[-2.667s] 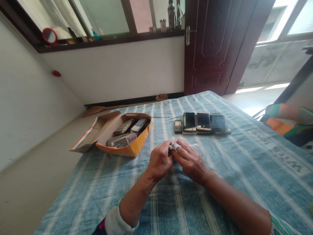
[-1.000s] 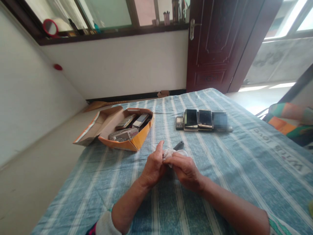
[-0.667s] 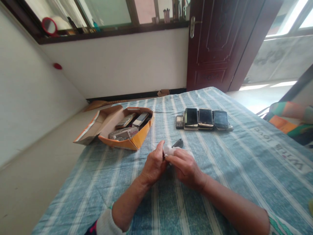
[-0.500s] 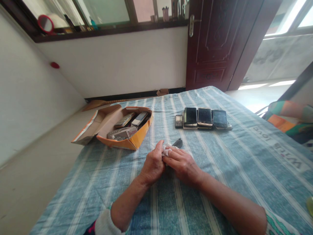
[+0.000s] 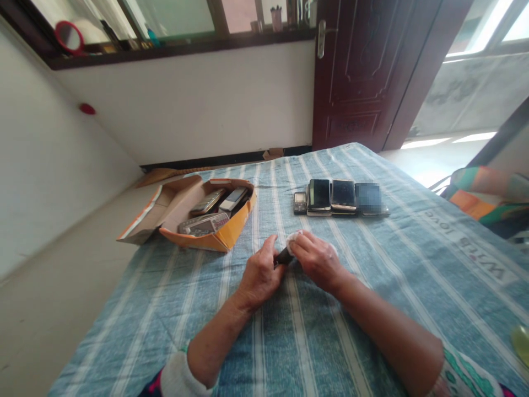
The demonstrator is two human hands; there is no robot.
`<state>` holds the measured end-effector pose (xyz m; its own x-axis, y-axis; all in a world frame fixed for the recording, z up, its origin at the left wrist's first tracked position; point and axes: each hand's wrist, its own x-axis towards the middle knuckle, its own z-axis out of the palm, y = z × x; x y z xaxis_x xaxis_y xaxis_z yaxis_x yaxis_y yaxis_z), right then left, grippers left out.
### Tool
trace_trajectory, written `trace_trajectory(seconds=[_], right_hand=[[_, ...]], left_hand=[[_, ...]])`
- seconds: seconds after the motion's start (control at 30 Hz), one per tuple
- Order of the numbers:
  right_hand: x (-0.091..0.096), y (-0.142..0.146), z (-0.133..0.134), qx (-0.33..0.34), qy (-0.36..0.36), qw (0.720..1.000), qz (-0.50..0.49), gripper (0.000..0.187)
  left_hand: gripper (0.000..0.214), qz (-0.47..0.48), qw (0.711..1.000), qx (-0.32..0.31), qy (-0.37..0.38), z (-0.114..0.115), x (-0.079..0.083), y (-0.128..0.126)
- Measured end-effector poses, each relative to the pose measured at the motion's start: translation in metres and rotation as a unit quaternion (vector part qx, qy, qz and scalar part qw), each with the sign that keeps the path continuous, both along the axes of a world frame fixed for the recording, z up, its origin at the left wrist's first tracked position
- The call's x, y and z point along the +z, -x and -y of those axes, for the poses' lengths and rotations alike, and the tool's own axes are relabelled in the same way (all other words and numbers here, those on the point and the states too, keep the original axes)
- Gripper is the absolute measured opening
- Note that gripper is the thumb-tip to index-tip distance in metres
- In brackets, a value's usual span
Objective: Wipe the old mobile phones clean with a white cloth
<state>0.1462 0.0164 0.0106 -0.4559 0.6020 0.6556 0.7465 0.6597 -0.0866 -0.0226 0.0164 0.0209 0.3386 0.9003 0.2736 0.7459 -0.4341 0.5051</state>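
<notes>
My left hand is closed around one end of a dark, narrow mobile phone, held above the striped cloth. Most of the phone is hidden by my fingers. Pinched in my right hand is a white cloth, pressed over the phone's far end. Ahead and to the left stands an open orange cardboard box with several old phones inside. Beyond my right hand, several phones lie in a row of stacks: a small keypad phone, a black phone and a gold-edged phone among them.
A blue striped cloth covers the table. The box's lid flap leans out over the left edge. A yellow-green object sits at the right border. Behind are a white wall and a dark red door.
My right hand and the white cloth have slid toward the phone's far end, uncovering its dark middle. My left hand keeps its hold.
</notes>
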Motion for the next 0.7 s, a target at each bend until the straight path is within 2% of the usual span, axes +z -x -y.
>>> trace_trajectory(seconds=[0.1, 0.2, 0.27, 0.33, 0.43, 0.53, 0.6, 0.7], right_hand=[[-0.002, -0.010, -0.007, -0.040, 0.006, 0.999, 0.008, 0.021], [-0.009, -0.021, -0.016, -0.111, 0.026, 0.993, -0.012, 0.021], [-0.014, -0.030, -0.021, -0.152, 0.052, 0.985, -0.061, 0.025], [-0.017, -0.034, -0.024, -0.164, 0.058, 0.975, -0.140, 0.026], [-0.013, -0.027, -0.018, -0.103, 0.037, 0.971, -0.212, 0.026], [-0.004, -0.007, -0.003, 0.034, 0.018, 0.990, -0.136, 0.030], [0.002, 0.005, 0.006, 0.110, 0.019, 0.991, -0.069, 0.029], [0.003, 0.012, 0.010, 0.116, 0.030, 0.992, -0.033, 0.026]], left_hand=[[0.053, 0.004, 1.000, 0.002, 0.002, 0.001, 0.001, -0.001], [0.054, 0.005, 1.000, 0.004, 0.004, 0.002, 0.002, -0.002], [0.056, 0.004, 1.000, 0.006, 0.006, 0.003, 0.003, -0.002], [0.056, 0.005, 1.000, 0.006, 0.009, 0.003, 0.003, -0.002], [0.054, 0.007, 1.000, 0.003, 0.009, 0.003, 0.001, -0.001], [0.054, 0.009, 1.000, -0.001, 0.006, 0.001, -0.002, 0.001], [0.056, 0.006, 1.000, 0.004, 0.004, 0.001, -0.003, 0.002], [0.059, -0.001, 1.000, 0.011, 0.013, 0.001, -0.002, 0.002]])
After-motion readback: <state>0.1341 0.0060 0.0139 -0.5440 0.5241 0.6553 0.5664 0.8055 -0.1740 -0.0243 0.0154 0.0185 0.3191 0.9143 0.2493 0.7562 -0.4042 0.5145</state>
